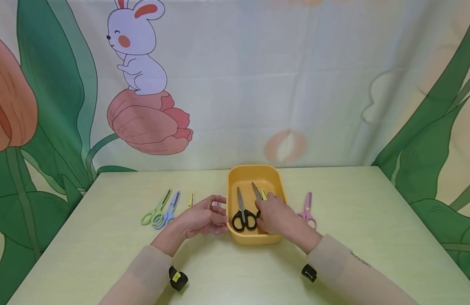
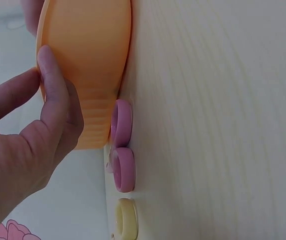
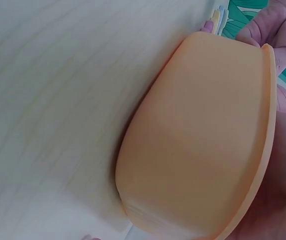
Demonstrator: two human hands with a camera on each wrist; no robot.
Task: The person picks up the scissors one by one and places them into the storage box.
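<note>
Head view: the right hand (image 1: 275,216) reaches into the yellow tray (image 1: 254,171) on the table (image 1: 372,220), fingers curled over scissors (image 1: 244,212); whether it grips them I cannot tell. They look stiff and light, best taken by the loops.

Left wrist view: the left hand (image 2: 28,150) rests relaxed against the tray's wall.

Right wrist view: only the smooth tray wall shows.

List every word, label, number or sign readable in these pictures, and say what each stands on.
None can be read.
The right sleeve bears a small dark mark near the forearm, too small to read.
The yellow tray, the black-handled scissors and the backdrop with its rabbit drawing show no lettering.
</note>
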